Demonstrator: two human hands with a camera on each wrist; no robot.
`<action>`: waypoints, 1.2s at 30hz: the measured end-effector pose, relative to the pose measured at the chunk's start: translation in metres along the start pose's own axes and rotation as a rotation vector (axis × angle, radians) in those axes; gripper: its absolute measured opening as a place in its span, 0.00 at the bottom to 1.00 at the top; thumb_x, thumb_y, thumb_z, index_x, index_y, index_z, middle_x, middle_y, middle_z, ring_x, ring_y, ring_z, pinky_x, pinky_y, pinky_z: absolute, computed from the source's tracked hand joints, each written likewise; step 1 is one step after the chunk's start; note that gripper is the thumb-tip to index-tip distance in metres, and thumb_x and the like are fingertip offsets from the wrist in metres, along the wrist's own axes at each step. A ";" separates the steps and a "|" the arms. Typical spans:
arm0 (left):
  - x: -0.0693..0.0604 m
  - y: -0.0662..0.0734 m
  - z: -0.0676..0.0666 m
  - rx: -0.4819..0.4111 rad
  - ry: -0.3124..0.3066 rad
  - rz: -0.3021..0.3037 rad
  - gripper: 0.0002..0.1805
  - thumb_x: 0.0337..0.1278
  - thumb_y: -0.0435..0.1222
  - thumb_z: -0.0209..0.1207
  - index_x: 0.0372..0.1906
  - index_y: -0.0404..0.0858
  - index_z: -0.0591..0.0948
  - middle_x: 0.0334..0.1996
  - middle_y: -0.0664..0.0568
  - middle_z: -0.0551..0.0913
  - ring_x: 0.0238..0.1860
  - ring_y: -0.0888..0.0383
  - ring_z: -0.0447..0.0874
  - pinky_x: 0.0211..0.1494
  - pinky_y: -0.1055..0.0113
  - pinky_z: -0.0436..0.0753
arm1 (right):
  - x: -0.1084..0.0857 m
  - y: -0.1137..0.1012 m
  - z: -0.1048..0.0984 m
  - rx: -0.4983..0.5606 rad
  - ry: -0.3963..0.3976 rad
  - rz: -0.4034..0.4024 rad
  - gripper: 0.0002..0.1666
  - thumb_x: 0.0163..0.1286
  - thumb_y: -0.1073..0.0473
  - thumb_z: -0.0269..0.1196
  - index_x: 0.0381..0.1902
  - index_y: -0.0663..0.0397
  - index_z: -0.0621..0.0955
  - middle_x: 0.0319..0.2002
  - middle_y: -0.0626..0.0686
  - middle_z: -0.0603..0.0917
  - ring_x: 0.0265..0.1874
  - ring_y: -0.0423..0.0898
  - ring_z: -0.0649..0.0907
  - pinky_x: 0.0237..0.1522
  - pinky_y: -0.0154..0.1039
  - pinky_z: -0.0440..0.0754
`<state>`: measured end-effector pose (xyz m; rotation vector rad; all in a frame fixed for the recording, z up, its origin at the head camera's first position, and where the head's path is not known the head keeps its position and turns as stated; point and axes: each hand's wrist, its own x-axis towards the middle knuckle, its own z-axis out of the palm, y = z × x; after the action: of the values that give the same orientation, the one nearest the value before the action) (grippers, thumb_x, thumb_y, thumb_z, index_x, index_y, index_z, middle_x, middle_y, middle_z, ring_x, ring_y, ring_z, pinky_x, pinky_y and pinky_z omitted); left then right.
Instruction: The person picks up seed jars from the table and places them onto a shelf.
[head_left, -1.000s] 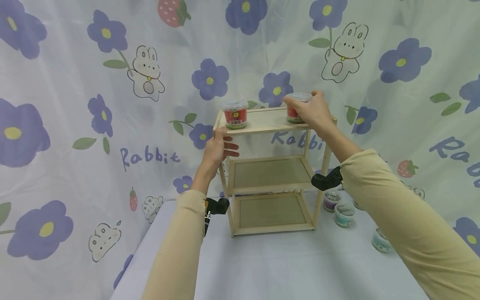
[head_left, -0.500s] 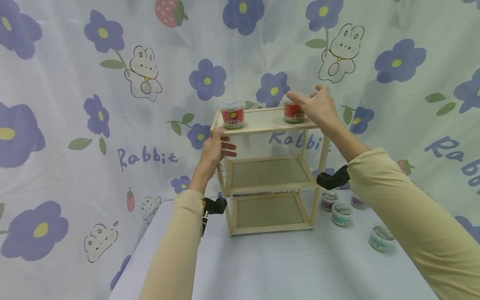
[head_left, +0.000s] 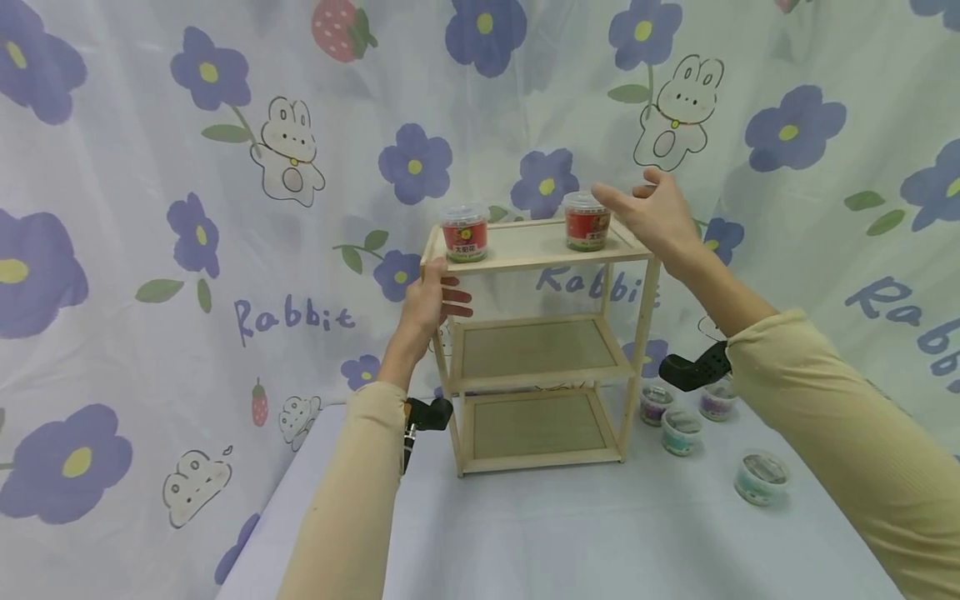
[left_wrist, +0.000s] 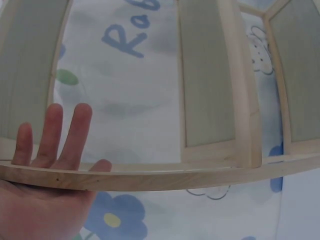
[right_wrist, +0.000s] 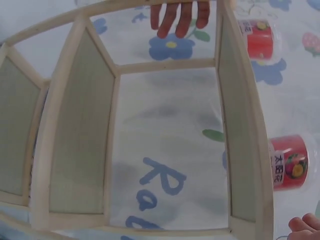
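Note:
My left hand [head_left: 426, 307] rests against the left front post of a three-tier wooden shelf [head_left: 543, 372]. Its fingers [left_wrist: 75, 132] extend straight past the post, seen in the left wrist view. Two clear-lidded jars with red labels stand upright on the top tier: the left jar [head_left: 465, 233] by the left front corner, the right jar [head_left: 587, 222] towards the right end. Just right of that second jar hovers my right hand [head_left: 662, 218], fingers loosely spread and holding nothing. Only fingertips of the right hand [right_wrist: 304, 227] show in the right wrist view.
On the white table [head_left: 525, 533], right of the shelf, stand several lidded tubs: a purple tub [head_left: 656, 406], another purple tub [head_left: 717, 402], a teal tub [head_left: 681, 432] and a further teal tub [head_left: 761, 478]. A patterned curtain [head_left: 315, 225] hangs behind.
My right hand has let go of the right jar and moved off to the right, leaving the jar standing on the top tier. My left hand has stayed at the post.

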<state>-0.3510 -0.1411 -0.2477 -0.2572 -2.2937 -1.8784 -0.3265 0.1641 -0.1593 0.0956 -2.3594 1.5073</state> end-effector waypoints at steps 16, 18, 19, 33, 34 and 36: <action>-0.001 0.001 0.001 0.023 0.007 -0.004 0.33 0.69 0.61 0.35 0.50 0.37 0.75 0.46 0.36 0.85 0.44 0.41 0.88 0.36 0.68 0.68 | -0.021 0.057 -0.040 -0.051 0.006 -0.048 0.61 0.66 0.29 0.57 0.79 0.56 0.42 0.77 0.63 0.53 0.75 0.62 0.57 0.71 0.61 0.56; -0.001 0.001 0.001 0.022 0.006 -0.002 0.33 0.70 0.61 0.35 0.51 0.36 0.75 0.47 0.35 0.85 0.45 0.40 0.88 0.38 0.67 0.69 | -0.026 0.068 -0.045 -0.052 -0.007 -0.060 0.60 0.68 0.31 0.56 0.79 0.58 0.41 0.77 0.64 0.52 0.75 0.63 0.56 0.71 0.61 0.57; -0.001 0.001 0.001 0.020 0.005 0.000 0.33 0.70 0.61 0.35 0.51 0.36 0.75 0.48 0.34 0.84 0.45 0.40 0.87 0.38 0.66 0.69 | -0.028 0.074 -0.047 -0.059 -0.009 -0.064 0.60 0.68 0.31 0.56 0.79 0.59 0.41 0.77 0.65 0.52 0.75 0.63 0.56 0.70 0.61 0.57; 0.001 0.000 0.002 0.044 0.001 0.016 0.33 0.70 0.61 0.34 0.49 0.37 0.75 0.47 0.36 0.85 0.45 0.41 0.88 0.34 0.67 0.68 | -0.055 0.158 -0.072 -0.232 -0.021 -0.012 0.58 0.71 0.33 0.54 0.77 0.66 0.43 0.74 0.73 0.55 0.71 0.72 0.58 0.66 0.73 0.48; 0.001 0.000 0.002 0.040 0.001 0.016 0.33 0.70 0.60 0.34 0.49 0.37 0.75 0.47 0.35 0.85 0.46 0.40 0.87 0.36 0.66 0.69 | -0.057 0.163 -0.073 -0.237 -0.031 -0.004 0.58 0.71 0.33 0.54 0.77 0.66 0.42 0.74 0.73 0.54 0.71 0.72 0.57 0.66 0.73 0.48; 0.001 0.000 0.002 0.040 0.001 0.015 0.33 0.70 0.60 0.34 0.49 0.37 0.75 0.46 0.36 0.85 0.46 0.39 0.87 0.38 0.65 0.70 | -0.059 0.173 -0.073 -0.255 -0.043 0.008 0.59 0.71 0.33 0.54 0.77 0.68 0.42 0.74 0.74 0.54 0.71 0.73 0.57 0.66 0.73 0.48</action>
<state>-0.3515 -0.1392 -0.2475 -0.2672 -2.3195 -1.8224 -0.2936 0.2977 -0.3007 0.0572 -2.5659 1.2055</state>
